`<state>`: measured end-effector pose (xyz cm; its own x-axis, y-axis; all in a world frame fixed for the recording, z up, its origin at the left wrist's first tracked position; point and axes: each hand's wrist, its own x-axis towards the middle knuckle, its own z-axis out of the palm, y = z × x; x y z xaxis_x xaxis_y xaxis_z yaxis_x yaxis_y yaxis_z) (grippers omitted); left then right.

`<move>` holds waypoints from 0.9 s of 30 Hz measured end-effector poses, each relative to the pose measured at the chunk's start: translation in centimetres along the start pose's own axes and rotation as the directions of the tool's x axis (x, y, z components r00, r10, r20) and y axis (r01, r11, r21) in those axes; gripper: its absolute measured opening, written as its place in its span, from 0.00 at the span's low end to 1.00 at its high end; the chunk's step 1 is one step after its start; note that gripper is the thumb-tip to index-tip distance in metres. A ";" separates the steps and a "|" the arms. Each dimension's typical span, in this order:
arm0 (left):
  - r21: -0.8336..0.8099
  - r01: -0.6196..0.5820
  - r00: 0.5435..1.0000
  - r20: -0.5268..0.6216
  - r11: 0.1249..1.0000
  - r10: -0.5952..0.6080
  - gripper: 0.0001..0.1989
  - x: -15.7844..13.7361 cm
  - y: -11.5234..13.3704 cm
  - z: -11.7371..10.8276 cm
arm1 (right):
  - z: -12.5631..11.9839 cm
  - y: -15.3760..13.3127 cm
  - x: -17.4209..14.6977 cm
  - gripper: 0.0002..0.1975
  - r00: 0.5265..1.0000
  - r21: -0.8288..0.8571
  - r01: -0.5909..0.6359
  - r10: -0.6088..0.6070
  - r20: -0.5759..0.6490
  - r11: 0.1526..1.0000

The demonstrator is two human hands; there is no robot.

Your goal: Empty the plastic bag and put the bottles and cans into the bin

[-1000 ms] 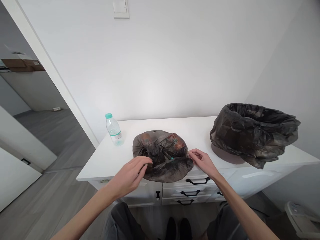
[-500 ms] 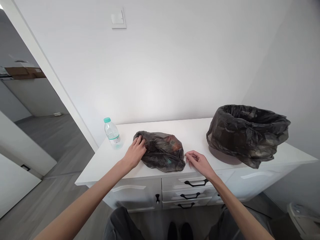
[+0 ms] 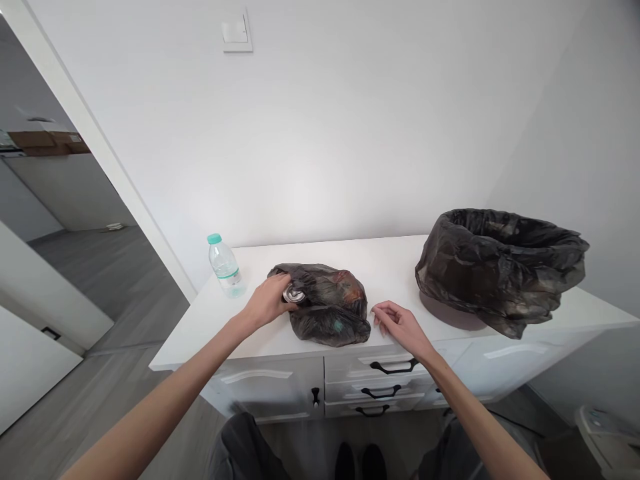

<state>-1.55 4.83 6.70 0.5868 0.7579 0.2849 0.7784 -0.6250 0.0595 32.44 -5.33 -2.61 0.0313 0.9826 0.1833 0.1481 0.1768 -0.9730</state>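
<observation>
A crumpled dark, see-through plastic bag [image 3: 330, 303] lies on the white cabinet top, with reddish and green things showing through it. At its left end my left hand [image 3: 267, 300] is closed around a metal can [image 3: 294, 294], whose round silver end faces the bag. Most of the can is hidden by the fingers and the plastic. Just right of the bag, my right hand [image 3: 400, 327] rests by the front edge, fingers loosely curled and slightly apart, holding nothing. A clear plastic bottle [image 3: 226, 267] with a green cap stands upright to the left.
On the right of the cabinet top [image 3: 280, 253] stands a brownish bin [image 3: 453, 315] lined with a dark bag [image 3: 500, 267]. Black-handled drawers [image 3: 380, 365] sit below the front edge. Behind rises a white wall [image 3: 350, 133]; a doorway opens at the left.
My left hand has turned and closed on the can, whose silver end now shows at the bag's left end. The bag's left part has shifted; my right hand has stayed put.
</observation>
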 end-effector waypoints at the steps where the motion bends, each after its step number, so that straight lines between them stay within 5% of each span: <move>1: -0.111 0.045 0.999 -0.014 0.993 -0.047 0.25 -0.7 0.2 -0.5 | 0.0 0.0 0.0 0.25 1.000 -0.002 0.001 -0.001 0.000 1.000; 5: -0.442 0.120 0.985 -0.059 0.889 -0.162 0.41 -3.6 1.9 -3.4 | 0.0 0.1 -0.1 0.24 1.000 -0.002 -0.017 0.017 -0.007 1.000; 10: -0.768 0.194 0.945 -0.021 0.610 -0.327 0.42 -8.2 2.5 -6.1 | 0.1 -0.2 -0.2 0.25 0.999 -0.017 -0.040 0.040 -0.010 0.999; 13: -0.906 0.158 0.850 -0.077 0.392 -0.521 0.39 -10.9 0.9 -6.0 | 0.2 -0.5 -0.3 0.25 0.999 -0.013 -0.050 0.050 -0.009 0.999; 15: -0.936 0.122 0.755 -0.129 0.331 -0.643 0.36 -12.3 -0.5 -5.8 | 0.3 -0.7 -0.3 0.26 0.999 -0.008 -0.050 0.050 -0.014 0.999; 18: -0.877 0.263 0.613 -0.171 0.402 -0.772 0.36 -13.5 -2.1 -6.1 | 0.5 -0.9 -0.4 0.26 0.999 -0.013 -0.044 0.043 -0.019 0.999; 20: -0.771 0.417 0.567 -0.193 0.481 -0.801 0.37 -13.7 -2.9 -6.5 | 0.5 -0.9 -0.5 0.26 0.999 -0.026 -0.041 0.041 -0.023 0.999; 23: -0.578 0.576 0.575 -0.216 0.578 -0.789 0.35 -13.4 -3.9 -6.7 | 0.5 -0.8 -0.5 0.26 0.999 -0.043 -0.036 0.035 -0.029 0.998; 27: -0.423 0.642 0.609 -0.226 0.640 -0.760 0.35 -12.4 -5.6 -6.1 | 0.5 -0.6 -0.5 0.26 0.999 -0.053 -0.042 0.041 -0.029 0.998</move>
<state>-14.53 -2.18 8.64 -0.2844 0.8947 0.3444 0.7803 0.0073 0.6253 31.85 -5.90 -2.18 0.0662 0.9868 0.1475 0.1985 0.1318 -0.9712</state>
